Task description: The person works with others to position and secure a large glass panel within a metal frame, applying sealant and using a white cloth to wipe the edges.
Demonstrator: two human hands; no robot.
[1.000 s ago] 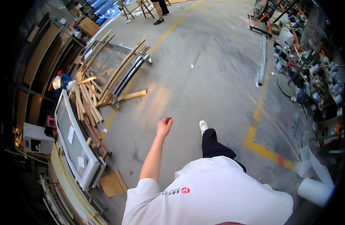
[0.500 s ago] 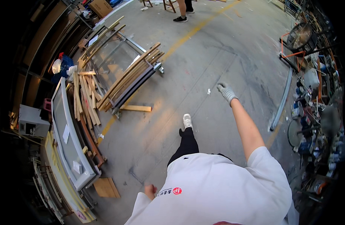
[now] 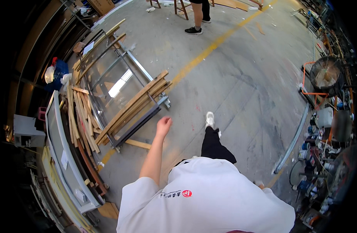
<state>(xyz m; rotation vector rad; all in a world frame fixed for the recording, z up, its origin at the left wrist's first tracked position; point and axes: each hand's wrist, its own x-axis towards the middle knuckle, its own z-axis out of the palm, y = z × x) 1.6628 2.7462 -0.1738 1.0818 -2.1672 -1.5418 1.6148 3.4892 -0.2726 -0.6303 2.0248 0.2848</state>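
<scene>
My bare left hand swings forward over the grey floor, its fingers curled closed with nothing visible in them. Closest to it is a stack of framed glass panels with wooden strips laid along its near side. A loose wooden board sticks out low beside the stack. My right hand hangs back beside my body; only a bit of it shows past the white shirt, and its fingers are hidden.
A yellow floor line runs diagonally. Ahead stands another person in black shoes. On the left lean a white framed panel and loose wood strips. Along the right are a fan, a curved grey strip and clutter.
My left hand has swung forward from beside my body. My right hand, in a grey glove, has swung back nearly out of sight. I have stepped forward, nearer the person ahead.
</scene>
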